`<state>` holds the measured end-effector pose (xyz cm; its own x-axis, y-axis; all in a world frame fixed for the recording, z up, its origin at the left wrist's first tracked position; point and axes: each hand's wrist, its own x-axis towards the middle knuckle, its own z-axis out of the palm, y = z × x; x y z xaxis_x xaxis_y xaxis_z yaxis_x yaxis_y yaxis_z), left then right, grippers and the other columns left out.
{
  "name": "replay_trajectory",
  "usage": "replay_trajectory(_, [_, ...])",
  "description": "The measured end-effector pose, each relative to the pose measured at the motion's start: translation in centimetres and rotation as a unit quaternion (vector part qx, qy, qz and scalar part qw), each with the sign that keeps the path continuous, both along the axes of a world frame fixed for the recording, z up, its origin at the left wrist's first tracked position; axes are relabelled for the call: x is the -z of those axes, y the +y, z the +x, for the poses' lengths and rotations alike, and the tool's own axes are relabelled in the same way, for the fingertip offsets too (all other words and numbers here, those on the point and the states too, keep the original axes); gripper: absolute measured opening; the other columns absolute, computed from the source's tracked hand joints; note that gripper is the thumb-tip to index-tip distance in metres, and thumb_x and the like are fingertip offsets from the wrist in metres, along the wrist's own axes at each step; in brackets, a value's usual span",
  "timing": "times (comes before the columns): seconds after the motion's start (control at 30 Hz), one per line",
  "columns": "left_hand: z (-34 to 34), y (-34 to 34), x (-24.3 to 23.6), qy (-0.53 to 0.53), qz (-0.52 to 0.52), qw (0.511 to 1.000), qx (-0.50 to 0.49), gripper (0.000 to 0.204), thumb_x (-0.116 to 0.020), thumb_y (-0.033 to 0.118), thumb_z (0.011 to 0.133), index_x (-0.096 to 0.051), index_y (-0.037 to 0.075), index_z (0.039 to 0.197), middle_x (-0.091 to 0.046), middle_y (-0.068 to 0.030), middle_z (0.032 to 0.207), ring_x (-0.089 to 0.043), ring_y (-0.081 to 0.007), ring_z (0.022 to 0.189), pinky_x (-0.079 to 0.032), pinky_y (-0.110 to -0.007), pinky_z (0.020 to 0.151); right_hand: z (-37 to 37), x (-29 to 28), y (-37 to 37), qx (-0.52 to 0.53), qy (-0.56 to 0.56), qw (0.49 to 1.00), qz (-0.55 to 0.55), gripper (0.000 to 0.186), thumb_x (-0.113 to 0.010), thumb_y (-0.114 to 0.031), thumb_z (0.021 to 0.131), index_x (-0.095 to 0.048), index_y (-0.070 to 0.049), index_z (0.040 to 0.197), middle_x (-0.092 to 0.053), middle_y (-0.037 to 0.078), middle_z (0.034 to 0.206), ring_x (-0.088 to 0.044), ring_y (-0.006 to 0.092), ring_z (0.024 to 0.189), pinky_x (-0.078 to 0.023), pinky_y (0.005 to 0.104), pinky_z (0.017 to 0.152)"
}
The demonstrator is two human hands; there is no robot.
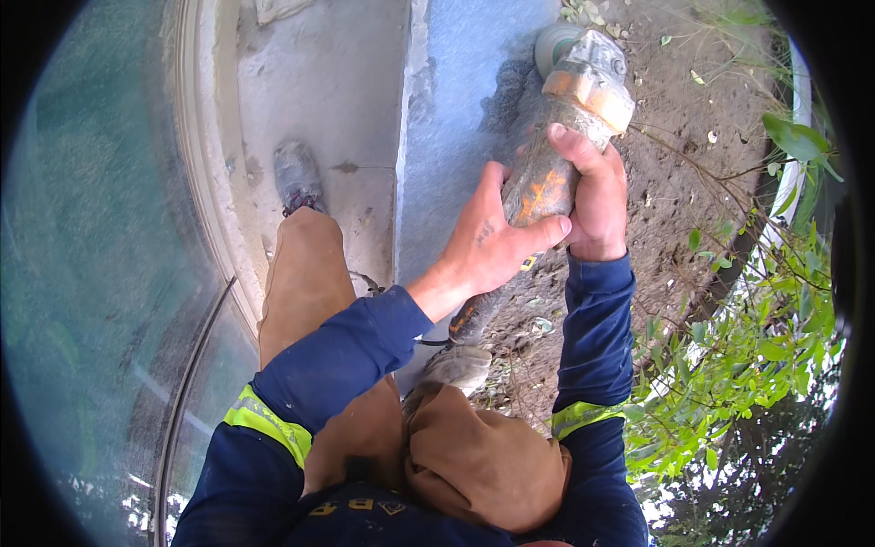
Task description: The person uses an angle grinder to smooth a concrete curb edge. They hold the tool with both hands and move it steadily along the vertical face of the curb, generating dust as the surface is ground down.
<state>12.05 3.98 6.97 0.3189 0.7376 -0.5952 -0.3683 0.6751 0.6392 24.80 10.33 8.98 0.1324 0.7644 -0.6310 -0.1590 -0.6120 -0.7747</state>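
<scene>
A dusty angle grinder (588, 77) with orange markings lies diagonally in both hands, its disc (552, 46) at the upper end, over or beside a bluish-grey stone ledge (451, 109); I cannot tell whether it touches. My left hand (488, 242) is wrapped round the lower body of the tool, thumb reaching across it. Higher up, my right hand (597, 196) grips the body from the right, thumb on top. A dark roughened patch shows on the ledge just left of the disc. The tool's rear end runs down toward my shoe (460, 365).
Along the left runs a glass pane (100, 210) with a pale frame (205, 155), beside a concrete strip (337, 82) where my other shoe (296, 173) stands. Bare soil (693, 155) with dry leaves lies right of the ledge. Leafy branches (766, 328) fill the right edge.
</scene>
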Motion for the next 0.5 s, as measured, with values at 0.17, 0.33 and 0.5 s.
replay_trajectory(0.17, [-0.2,1.1,-0.5,-0.018,-0.014,1.000,0.002,0.062,-0.085,0.023,0.085,-0.043,-0.003,0.123,-0.062,-0.0129,0.106,-0.065,-0.0154,0.090,-0.056,-0.032,0.075,0.2,-0.1,0.6,0.014,0.003,1.000,-0.006,0.038,-0.068,-0.020,0.092,-0.060,0.005,0.121,-0.070,0.015,0.099,-0.072,0.0247,0.083,-0.061,0.0387,0.074])
replay_trajectory(0.33, [-0.2,1.2,0.0,-0.013,-0.003,1.000,-0.012,0.063,-0.085,0.025,0.085,-0.043,-0.003,0.122,-0.063,-0.0126,0.105,-0.065,-0.0148,0.088,-0.056,-0.031,0.074,-0.3,-0.4,1.3,0.021,-0.002,1.000,-0.007,0.038,-0.068,-0.019,0.092,-0.060,0.004,0.121,-0.070,0.016,0.098,-0.072,0.0251,0.083,-0.061,0.0388,0.074])
replay_trajectory(0.5, [-0.6,1.8,-0.8,-0.019,-0.015,1.000,-0.003,0.067,-0.086,0.025,0.084,-0.043,-0.005,0.126,-0.064,-0.0127,0.105,-0.065,-0.0151,0.088,-0.056,-0.031,0.074,-0.1,-0.5,1.3,0.017,-0.013,1.000,-0.016,0.040,-0.067,-0.021,0.093,-0.059,0.005,0.123,-0.070,0.017,0.102,-0.072,0.0256,0.085,-0.061,0.0392,0.076])
